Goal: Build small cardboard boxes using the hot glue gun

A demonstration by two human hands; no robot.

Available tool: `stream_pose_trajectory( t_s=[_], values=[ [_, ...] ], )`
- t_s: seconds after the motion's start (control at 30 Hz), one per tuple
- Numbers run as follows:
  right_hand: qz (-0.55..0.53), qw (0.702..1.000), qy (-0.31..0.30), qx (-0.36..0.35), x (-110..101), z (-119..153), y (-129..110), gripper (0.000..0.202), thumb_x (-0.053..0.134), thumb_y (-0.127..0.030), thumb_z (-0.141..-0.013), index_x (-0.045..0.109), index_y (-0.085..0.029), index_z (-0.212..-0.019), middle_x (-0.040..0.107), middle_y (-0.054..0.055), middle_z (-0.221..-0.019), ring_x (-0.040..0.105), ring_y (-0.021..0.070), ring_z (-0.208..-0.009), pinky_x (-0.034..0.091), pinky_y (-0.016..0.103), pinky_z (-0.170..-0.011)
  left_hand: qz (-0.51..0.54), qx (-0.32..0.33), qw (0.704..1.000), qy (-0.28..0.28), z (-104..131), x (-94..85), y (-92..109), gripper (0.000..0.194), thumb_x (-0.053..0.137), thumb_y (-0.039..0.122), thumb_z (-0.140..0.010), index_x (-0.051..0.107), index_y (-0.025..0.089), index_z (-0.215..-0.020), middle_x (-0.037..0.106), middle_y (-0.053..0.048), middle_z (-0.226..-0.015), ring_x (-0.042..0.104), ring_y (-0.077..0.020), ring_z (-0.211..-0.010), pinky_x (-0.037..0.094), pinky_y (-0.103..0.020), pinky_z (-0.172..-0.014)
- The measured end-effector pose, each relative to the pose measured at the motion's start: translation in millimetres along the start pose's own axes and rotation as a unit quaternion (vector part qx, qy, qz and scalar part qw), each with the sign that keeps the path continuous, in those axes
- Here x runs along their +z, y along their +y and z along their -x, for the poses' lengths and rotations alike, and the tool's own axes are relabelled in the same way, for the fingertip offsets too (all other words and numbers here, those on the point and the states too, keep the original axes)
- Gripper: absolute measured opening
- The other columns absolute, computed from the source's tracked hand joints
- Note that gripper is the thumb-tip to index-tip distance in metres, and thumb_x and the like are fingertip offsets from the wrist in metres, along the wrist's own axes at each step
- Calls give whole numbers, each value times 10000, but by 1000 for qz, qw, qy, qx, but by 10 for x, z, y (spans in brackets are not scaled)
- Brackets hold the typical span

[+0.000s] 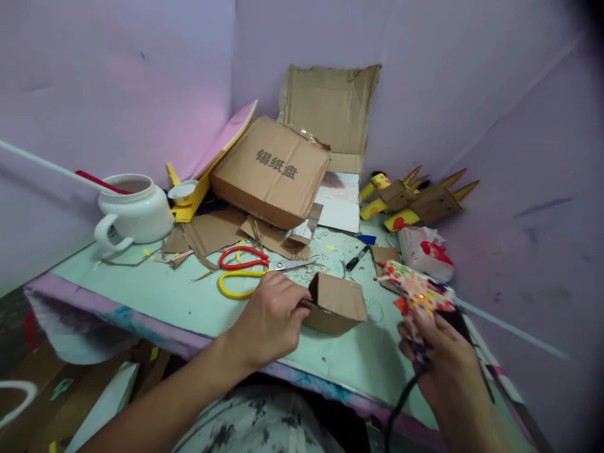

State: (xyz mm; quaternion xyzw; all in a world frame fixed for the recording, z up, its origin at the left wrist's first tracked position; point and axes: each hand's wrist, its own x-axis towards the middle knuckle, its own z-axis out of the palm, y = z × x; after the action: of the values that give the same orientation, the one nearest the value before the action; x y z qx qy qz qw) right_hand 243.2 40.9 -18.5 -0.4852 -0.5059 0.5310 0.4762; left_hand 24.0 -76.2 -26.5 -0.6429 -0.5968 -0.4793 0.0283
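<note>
My left hand [274,314] is closed, pinching the left edge of a small brown cardboard box [340,299] at the table's front. My right hand [438,352] is wrapped round the handle of a colourful patterned hot glue gun [418,284]. The gun's tip points left, above the table and to the right of the box, apart from it. A long pale glue stick [514,328] sticks out of its back, and a dark cord [401,402] hangs from the handle. Scissors [268,265] with one red and one yellow handle lie just beyond my left hand.
A white jug [134,211] stands at the left. Behind are a large cardboard box [274,170] and cardboard scraps [212,233]. A black marker [357,258], a tissue pack [427,251] and yellow-legged cardboard figures [401,195] sit at the right, near the wall.
</note>
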Motion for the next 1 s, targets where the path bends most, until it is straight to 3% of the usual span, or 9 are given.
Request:
stream_pose_trajectory(
  t_s=[0.07, 0.2, 0.33, 0.47, 0.53, 0.57, 0.67, 0.77, 1.0],
  values=[
    [18, 998, 17, 54, 105, -286, -18, 299, 776, -373, -529, 622, -155, -665, 569, -34, -484, 519, 88, -384, 412, 171, -324, 3, 3, 1000, -6, -8, -4, -4, 86, 590, 49, -760, 599, 133, -744, 625, -50, -685, 542, -198, -704, 435, -361, -704],
    [50, 998, 11, 44, 352, -659, 103, 280, 755, -375, -535, 651, -139, -643, 616, 7, -525, 550, 105, -421, 452, 200, -367, 14, 23, 1000, -3, -18, 8, -5, 87, 588, 60, -776, 575, 141, -749, 608, -40, -683, 521, -186, -700, 434, -375, -724],
    [119, 993, -14, 11, 470, -780, 153, 249, 744, -376, -566, 638, -151, -540, 596, 9, -472, 575, 153, -450, 489, 268, -443, 32, 53, 998, 11, 5, 29, -33, 93, 574, 53, -790, 567, 144, -808, 621, -60, -752, 533, -192, -758, 449, -388, -770],
    [194, 977, 9, -84, 380, -607, -46, 150, 771, -308, -583, 698, -189, -639, 688, 35, -685, 655, 270, -853, 514, 328, -703, 45, 62, 997, 24, 35, 54, -80, 130, 568, 40, -787, 565, 141, -869, 632, -89, -839, 555, -207, -833, 465, -391, -796],
    [233, 941, 9, -245, 334, -404, -163, 139, 690, -310, -711, 723, -212, -804, 710, 56, -918, 621, 258, -991, 463, 382, -891, 42, 58, 997, 20, 40, 64, -91, 119, 565, 43, -788, 568, 139, -859, 635, -89, -835, 557, -207, -831, 463, -398, -802],
    [241, 911, -48, -330, 325, -288, -203, 148, 664, -283, -754, 717, -212, -873, 699, 70, -990, 617, 252, -1008, 441, 410, -938, 39, 56, 998, 18, 40, 67, -91, 110, 565, 47, -789, 570, 137, -852, 638, -89, -831, 557, -208, -829, 461, -401, -803],
    [241, 827, -215, -460, 351, 26, -215, 257, 669, -169, -776, 664, -229, -1026, 658, 77, -1081, 596, 239, -1051, 446, 426, -948, 29, 53, 998, 13, 37, 64, -80, 88, 563, 64, -797, 577, 136, -846, 648, -89, -827, 559, -211, -825, 454, -404, -798],
    [253, 782, -259, -507, 410, 175, -103, 328, 659, -113, -775, 619, -207, -1087, 659, 94, -1065, 592, 250, -1043, 425, 486, -974, 23, 54, 998, 11, 39, 59, -64, 72, 557, 76, -802, 579, 137, -833, 650, -83, -800, 557, -211, -802, 450, -396, -773],
    [248, 764, -245, -543, 477, 134, 122, 319, 613, -58, -786, 631, -184, -1079, 679, 114, -1037, 618, 263, -1000, 417, 564, -985, 10, 48, 999, 13, 28, 64, -50, 55, 548, 132, -828, 579, 154, -789, 625, -59, -724, 542, -199, -739, 434, -364, -720]
  ],
)
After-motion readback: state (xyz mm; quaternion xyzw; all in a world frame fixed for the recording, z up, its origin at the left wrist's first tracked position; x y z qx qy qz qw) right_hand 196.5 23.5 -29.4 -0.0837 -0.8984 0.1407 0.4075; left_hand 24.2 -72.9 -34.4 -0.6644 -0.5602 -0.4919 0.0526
